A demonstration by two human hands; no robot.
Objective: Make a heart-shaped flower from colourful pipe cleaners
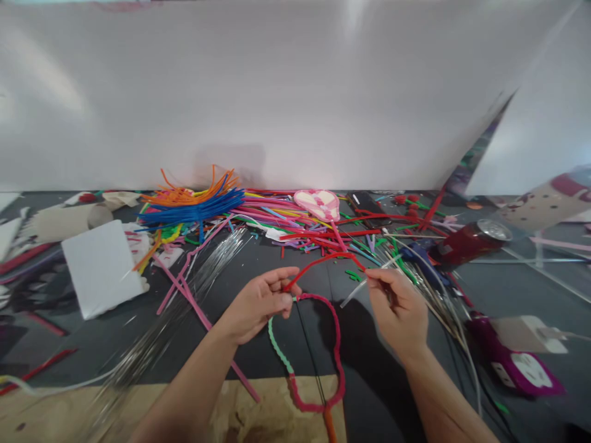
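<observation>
A red pipe cleaner [323, 258] arches between my two hands. My left hand [261, 304] pinches its left end between thumb and fingers. With fingertips closed, my right hand [399, 307] holds the other end. Below hangs a twisted pipe-cleaner loop [338, 338], crimson on most of its length and mint green on the left side, with an orange stem [329, 424] at the bottom. The top of this loop reaches my left fingertips; I cannot tell whether they grip it too. A pink and white heart [318, 203] of pipe cleaners lies behind my hands.
Blue pipe cleaners [194, 210] and orange ones [189, 195] are bundled at the back. Thin metal wires [184, 314] lie left, near a white card [102, 271]. On the right are a dark red can [466, 243], a purple power strip [521, 369] and cables. Brown paper [249, 406] covers the front edge.
</observation>
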